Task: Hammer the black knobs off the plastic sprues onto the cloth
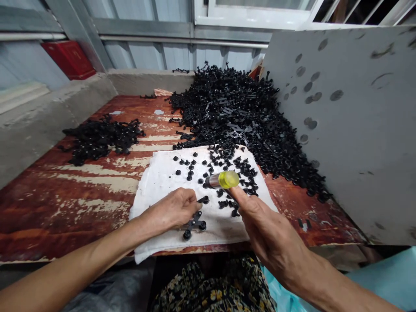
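Note:
My left hand (173, 210) is closed in a pinch on a black plastic sprue (194, 225) with round caps at its arm ends, pressing it onto the white cloth (162, 182). My right hand (260, 225) grips a tool with a yellow translucent handle (227, 179), its metal end pointing left over the cloth. Several loose black caps (227, 167) lie scattered on the cloth just beyond both hands.
A big heap of black sprues and caps (240, 112) fills the back right of the worn red board (81, 203). A smaller black heap (100, 138) lies at the left. A grey panel (351, 121) walls the right side; concrete ledges run along the left and back.

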`<state>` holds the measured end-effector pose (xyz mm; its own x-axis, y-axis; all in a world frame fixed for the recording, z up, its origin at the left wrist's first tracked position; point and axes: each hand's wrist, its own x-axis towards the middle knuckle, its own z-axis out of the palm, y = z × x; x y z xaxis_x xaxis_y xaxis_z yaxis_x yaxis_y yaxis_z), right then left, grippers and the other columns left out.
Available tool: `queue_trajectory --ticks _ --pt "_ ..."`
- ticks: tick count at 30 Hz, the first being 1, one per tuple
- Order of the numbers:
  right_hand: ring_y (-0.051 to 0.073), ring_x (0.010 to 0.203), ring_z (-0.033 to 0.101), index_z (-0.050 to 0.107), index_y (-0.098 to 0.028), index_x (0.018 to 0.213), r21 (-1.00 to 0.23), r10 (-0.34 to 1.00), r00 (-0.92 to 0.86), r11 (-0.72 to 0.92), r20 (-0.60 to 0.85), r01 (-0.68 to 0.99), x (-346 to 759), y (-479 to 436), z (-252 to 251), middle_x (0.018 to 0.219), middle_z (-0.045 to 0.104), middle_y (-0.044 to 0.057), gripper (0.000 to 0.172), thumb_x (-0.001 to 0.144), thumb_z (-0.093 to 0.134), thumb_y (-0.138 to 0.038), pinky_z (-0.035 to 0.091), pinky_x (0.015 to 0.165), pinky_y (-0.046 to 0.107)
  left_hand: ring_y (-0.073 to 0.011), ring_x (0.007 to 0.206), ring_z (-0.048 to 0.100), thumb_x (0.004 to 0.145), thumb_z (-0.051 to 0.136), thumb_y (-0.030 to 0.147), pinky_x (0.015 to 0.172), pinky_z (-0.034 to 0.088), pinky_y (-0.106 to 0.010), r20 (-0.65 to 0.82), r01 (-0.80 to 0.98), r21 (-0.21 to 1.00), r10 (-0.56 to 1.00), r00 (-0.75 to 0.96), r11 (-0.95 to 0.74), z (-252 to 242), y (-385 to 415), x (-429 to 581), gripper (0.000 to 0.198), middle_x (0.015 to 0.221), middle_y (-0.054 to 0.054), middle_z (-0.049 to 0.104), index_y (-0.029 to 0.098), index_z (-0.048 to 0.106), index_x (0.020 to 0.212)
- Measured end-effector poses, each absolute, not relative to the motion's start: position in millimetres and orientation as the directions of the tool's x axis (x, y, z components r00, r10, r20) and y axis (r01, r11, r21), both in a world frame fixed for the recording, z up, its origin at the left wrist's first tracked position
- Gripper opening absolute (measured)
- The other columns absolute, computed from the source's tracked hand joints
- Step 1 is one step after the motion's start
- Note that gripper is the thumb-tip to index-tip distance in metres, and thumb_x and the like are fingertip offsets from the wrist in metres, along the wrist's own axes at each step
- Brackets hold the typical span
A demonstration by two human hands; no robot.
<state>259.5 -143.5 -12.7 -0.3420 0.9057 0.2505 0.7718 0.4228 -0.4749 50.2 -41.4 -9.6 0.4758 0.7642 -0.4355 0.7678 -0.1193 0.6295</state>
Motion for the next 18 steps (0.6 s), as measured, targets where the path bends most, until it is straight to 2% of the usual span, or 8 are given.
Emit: queue_trajectory --ticks 3,5,7,9,11,14,16,18 --pt "0.018 0.059 0.053 0.028 -0.021 0.151 -0.541 0.928 -0.347 0.361 0.132 0.759 260 -141 -8 0.084 0.061 0.007 0.066 0.087 0.034 -0.006 0.048 0.056 0.034 -0.0108 0.051 0.037 0.076 0.042 0.044 0.049 0.025 -0.025 -0.449 0.74 0.663 0.729 0.516 -0.115 -11 -43 46 0.027 0.054 0.005 0.042 0.02 0.043 0.064" --pt "0.017 0.067 0.056 0.039 -0.021 0.143 -0.678 0.956 -0.283 0.262 0.083 0.686 257 -137 -2 0.086 0.062 0.005 0.049 0.095 0.036 -0.015 0.049 0.063 0.031 -0.0096 0.048 0.033 0.076 0.043 0.045 0.047 0.022 -0.024 -0.48 0.721 0.685 0.678 0.557 -0.107 -10 -47 43 0.028 0.052 0.006 0.039 0.021 0.042 0.063" --pt "0.016 0.073 0.055 0.051 -0.021 0.128 -0.824 0.971 -0.237 0.153 0.024 0.546 253 -131 2 0.086 0.061 0.002 0.033 0.098 0.04 -0.026 0.047 0.065 0.027 -0.0087 0.048 0.03 0.078 0.043 0.046 0.045 0.021 -0.023 -0.484 0.683 0.722 0.626 0.611 -0.108 -6 -51 42 0.03 0.051 0.007 0.036 0.02 0.042 0.062" --pt "0.014 0.069 0.051 0.059 -0.019 0.106 -0.916 0.962 -0.266 0.049 -0.064 0.399 246 -126 0 0.079 0.057 -0.001 0.023 0.094 0.049 -0.035 0.044 0.06 0.024 -0.0082 0.049 0.029 0.08 0.045 0.045 0.045 0.02 -0.023 -0.439 0.627 0.767 0.602 0.667 -0.136 1 -55 43 0.03 0.052 0.007 0.034 0.02 0.043 0.063" --pt "0.013 0.064 0.048 0.059 -0.017 0.084 -0.957 0.943 -0.307 -0.036 -0.128 0.289 238 -122 -6 0.072 0.054 -0.002 0.026 0.085 0.061 -0.043 0.041 0.056 0.024 -0.008 0.05 0.029 0.082 0.046 0.042 0.045 0.019 -0.022 -0.395 0.59 0.788 0.59 0.704 -0.177 8 -57 45 0.029 0.053 0.007 0.034 0.019 0.046 0.065" --pt "0.012 0.057 0.044 0.057 -0.019 0.079 -0.986 0.951 -0.273 -0.119 -0.147 0.117 231 -121 -16 0.063 0.048 -0.004 0.024 0.084 0.059 -0.043 0.035 0.049 0.022 -0.0084 0.053 0.034 0.083 0.048 0.042 0.048 0.024 -0.021 -0.347 0.539 0.824 0.596 0.724 -0.175 14 -57 44 0.029 0.057 0.006 0.038 0.017 0.053 0.07" --pt "0.01 0.047 0.036 0.055 -0.021 0.078 -0.984 0.965 -0.197 -0.167 -0.175 0.057 231 -123 -18 0.055 0.04 -0.007 0.022 0.085 0.057 -0.042 0.028 0.042 0.021 -0.0097 0.058 0.04 0.083 0.05 0.049 0.052 0.031 -0.021 -0.287 0.496 0.861 0.705 0.649 -0.107 13 -56 39 0.033 0.064 0.004 0.046 0.017 0.058 0.081" --pt "0.009 0.04 0.028 0.051 -0.023 0.075 -0.98 0.975 -0.095 -0.197 -0.2 0.039 234 -124 -18 0.049 0.033 -0.01 0.023 0.084 0.06 -0.042 0.022 0.038 0.021 -0.0124 0.064 0.047 0.082 0.05 0.057 0.057 0.039 -0.023 -0.253 0.458 0.889 0.847 0.468 0.012 10 -56 31 0.041 0.075 0.001 0.054 0.018 0.057 0.094"
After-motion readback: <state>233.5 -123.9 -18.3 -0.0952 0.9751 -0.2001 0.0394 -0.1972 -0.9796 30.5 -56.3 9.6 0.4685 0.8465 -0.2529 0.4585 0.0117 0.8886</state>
